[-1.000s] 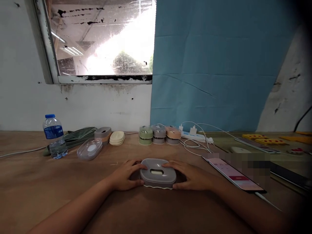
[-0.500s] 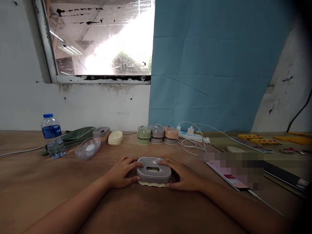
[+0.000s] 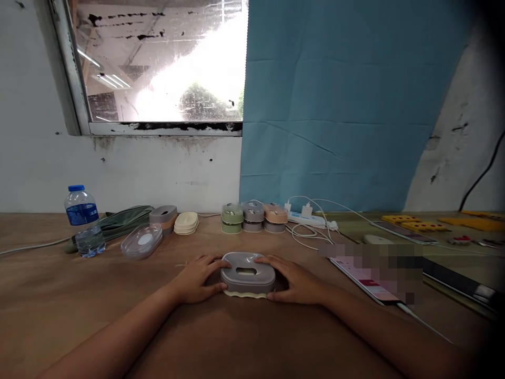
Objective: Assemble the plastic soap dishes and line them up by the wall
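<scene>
Our left hand (image 3: 199, 279) and right hand (image 3: 294, 281) hold the grey box (image 3: 248, 282) by its 2 ends on the table (image 3: 236, 337); we judge it stacked over its cream base (image 3: 246, 295), not yet released.

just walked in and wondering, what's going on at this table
A person has both hands on a grey oval box with a slot in its top: the left hand at one end, the right hand at the other. A wavy cream edge shows along its bottom. Behind it stand a green container, a grey one and a peach-and-grey one in a row. Cream pieces are stacked farther left, and a phone lies to the right.
</scene>
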Tool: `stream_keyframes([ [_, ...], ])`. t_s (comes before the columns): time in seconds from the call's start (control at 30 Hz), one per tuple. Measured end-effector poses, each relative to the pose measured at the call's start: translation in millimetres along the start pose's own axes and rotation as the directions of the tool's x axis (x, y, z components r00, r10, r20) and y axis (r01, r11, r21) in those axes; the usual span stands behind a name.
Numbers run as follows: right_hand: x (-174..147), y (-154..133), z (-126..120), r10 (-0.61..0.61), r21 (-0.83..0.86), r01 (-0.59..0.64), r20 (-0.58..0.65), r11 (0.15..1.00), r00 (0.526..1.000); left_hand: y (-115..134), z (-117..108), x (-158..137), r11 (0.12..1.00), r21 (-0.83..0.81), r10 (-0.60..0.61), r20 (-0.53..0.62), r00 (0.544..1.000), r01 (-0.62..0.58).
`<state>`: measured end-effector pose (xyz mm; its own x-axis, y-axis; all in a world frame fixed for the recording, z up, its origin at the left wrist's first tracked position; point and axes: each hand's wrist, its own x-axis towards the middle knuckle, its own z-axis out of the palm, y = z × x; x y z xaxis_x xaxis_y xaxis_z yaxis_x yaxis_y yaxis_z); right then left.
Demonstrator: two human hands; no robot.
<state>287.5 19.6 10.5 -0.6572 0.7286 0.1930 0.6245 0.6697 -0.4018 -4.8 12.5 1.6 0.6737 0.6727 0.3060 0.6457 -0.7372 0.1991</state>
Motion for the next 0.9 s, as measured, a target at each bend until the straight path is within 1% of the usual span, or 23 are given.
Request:
stream_keyframes([
  [0.13,0.3,2.1,-0.1,0.014,-0.004,-0.014,-0.002,1.0,1.0,-0.3,0.5,0.9,1.0,-0.026,0.001,-0.01,1.0,-0.002],
  [0.27,0.5,4.3,2.0,0.014,-0.014,-0.014,0.028,1.0,1.0,0.3,0.2,1.4,0.999,-0.037,0.0,0.007,1.0,0.0],
  [0.5,-1.4,4.9,1.4,-0.021,-0.036,0.023,0.059,0.999,0.998,1.1,-1.9,1.0,0.998,-0.058,-0.002,0.034,0.999,0.005],
  [0.63,-1.4,5.2,-1.0,-0.036,-0.043,0.04,0.088,0.998,0.995,2.9,-3.3,0.0,0.999,-0.034,-0.003,0.053,0.999,0.005],
  [0.73,-0.4,4.5,-1.3,-0.034,-0.034,0.037,0.08,0.999,0.996,3.2,-7.1,-0.6,0.996,0.064,0.061,0.068,0.996,-0.065],
  [0.8,0.0,4.2,-0.9,-0.028,-0.026,0.03,0.069,0.999,0.997,-0.4,-11.4,-1.3,0.981,0.168,0.096,0.046,0.994,-0.102],
  [0.83,0.1,4.1,-0.7,-0.027,-0.019,0.028,0.064,0.999,0.998,-3.9,-14.2,-1.9,0.971,0.223,0.087,0.008,0.996,-0.087],
  [0.87,0.1,4.2,-0.5,-0.026,-0.012,0.027,0.063,1.0,0.998,-8.6,-17.4,-2.9,0.96,0.278,0.055,-0.051,0.997,-0.038],
  [0.9,0.0,4.3,-0.4,-0.027,-0.006,0.027,0.061,1.0,0.998,-14.5,-21.1,-4.3,0.943,0.331,0.002,-0.125,0.992,0.04],
])
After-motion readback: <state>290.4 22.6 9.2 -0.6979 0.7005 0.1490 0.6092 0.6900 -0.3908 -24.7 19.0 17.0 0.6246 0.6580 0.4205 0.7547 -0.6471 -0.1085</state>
